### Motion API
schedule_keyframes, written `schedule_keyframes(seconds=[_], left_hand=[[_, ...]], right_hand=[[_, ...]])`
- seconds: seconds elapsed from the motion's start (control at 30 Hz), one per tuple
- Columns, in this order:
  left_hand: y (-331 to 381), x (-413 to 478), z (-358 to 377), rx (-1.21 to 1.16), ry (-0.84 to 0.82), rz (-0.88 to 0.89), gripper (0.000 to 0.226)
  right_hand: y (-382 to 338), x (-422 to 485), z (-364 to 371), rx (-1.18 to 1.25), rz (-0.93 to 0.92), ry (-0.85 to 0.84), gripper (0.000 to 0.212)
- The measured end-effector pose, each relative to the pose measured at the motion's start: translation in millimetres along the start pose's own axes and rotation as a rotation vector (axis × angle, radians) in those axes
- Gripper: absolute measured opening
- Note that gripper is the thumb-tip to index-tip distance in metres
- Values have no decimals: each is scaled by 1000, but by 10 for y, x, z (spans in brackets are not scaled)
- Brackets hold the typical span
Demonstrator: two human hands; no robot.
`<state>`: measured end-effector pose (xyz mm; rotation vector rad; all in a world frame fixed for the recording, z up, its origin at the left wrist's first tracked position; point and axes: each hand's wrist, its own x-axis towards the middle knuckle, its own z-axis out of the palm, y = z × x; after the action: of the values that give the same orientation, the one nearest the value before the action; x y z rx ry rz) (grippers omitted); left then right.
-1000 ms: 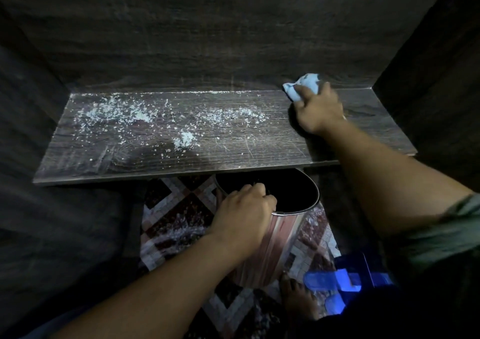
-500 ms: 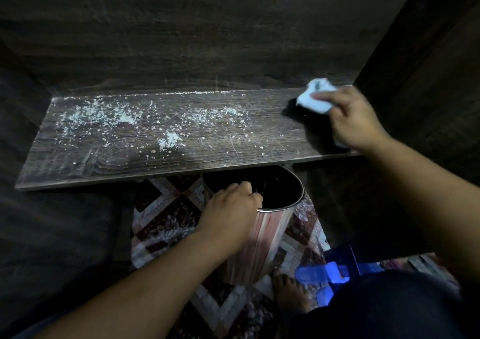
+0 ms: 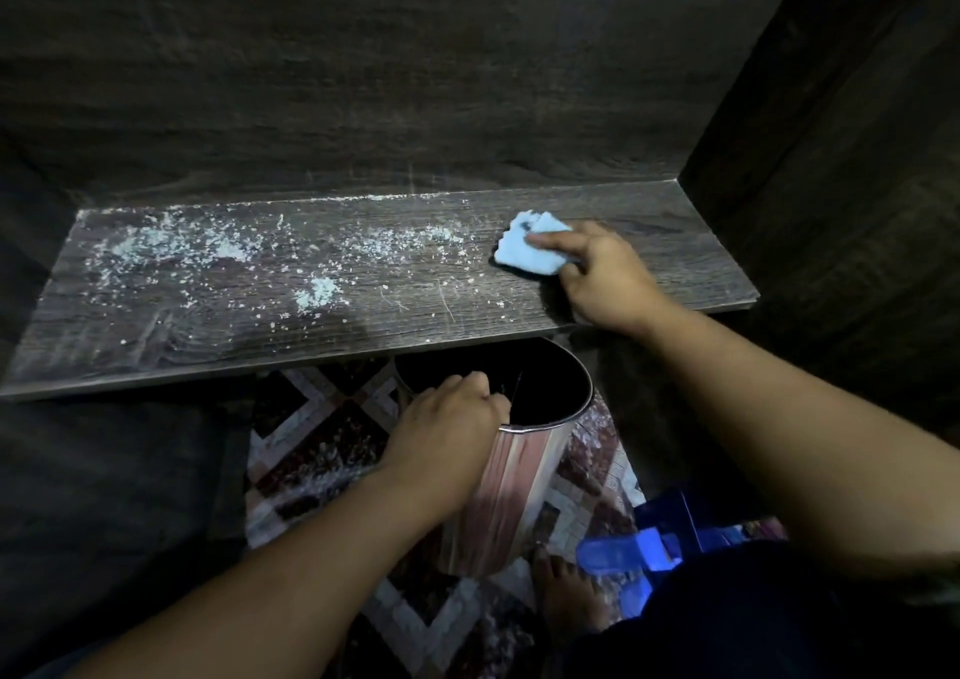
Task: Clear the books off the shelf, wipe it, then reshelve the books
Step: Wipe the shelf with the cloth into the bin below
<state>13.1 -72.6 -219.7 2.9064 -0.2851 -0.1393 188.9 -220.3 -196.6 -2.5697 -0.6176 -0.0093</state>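
Wiping a dark wood-grain shelf board (image 3: 675, 262), the right hand (image 3: 602, 283) holds a crumpled pale blue cloth (image 3: 524, 257) pressed down near the shelf's right end. White crumbs (image 3: 317, 291) are scattered leftward along the shelf. The left hand (image 3: 447, 418) grips the rim of a shiny cylindrical bin (image 3: 519, 496) just under the shelf's front edge, probably to catch sweepings. No books are visible.

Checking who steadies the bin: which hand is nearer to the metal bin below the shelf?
Left. The left hand grips the rim of the metal bin on its left side; the right hand is up on the shelf, holding the blue cloth, above the bin.
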Motion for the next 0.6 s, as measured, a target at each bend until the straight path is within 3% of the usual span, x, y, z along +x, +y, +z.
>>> schedule_keyframes(seconds=[0.13, 0.27, 0.33, 0.6], left_hand=[[-27, -19, 12, -10, 25, 10, 28], [-73, -66, 29, -10, 41, 8, 29], [-86, -90, 42, -9, 40, 13, 30], [-113, -157, 54, -21, -17, 18, 30]], right_hand=[[315, 205, -350, -55, 195, 225, 45], [717, 194, -377, -237, 428, 8, 53], [694, 213, -238, -276, 391, 23, 52], [0, 286, 170, -309, -39, -81, 48]])
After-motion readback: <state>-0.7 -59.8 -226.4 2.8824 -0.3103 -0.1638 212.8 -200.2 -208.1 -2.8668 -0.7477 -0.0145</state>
